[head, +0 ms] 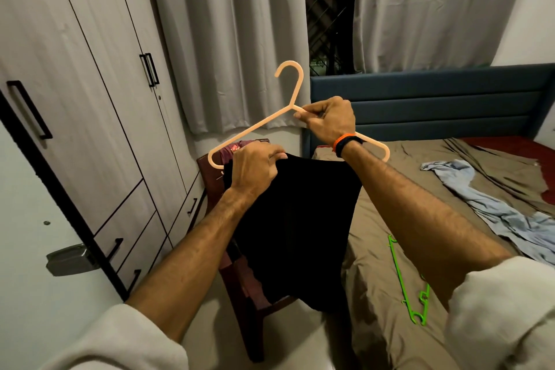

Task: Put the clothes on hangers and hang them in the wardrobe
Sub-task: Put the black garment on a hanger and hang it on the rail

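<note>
The black garment (294, 219), judged soft, limp and light, was held bunched at its top edge in the left hand (255, 170) below the stiff peach hanger (255, 126), itself pinched near its neck by the right hand (329, 120).

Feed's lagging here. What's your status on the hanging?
Right hand pinching peach hanger. Left hand gripping black garment, not yet on. Wardrobe doors shut.

No text, label, brand, number or sign can be read on anything in this view.
</note>
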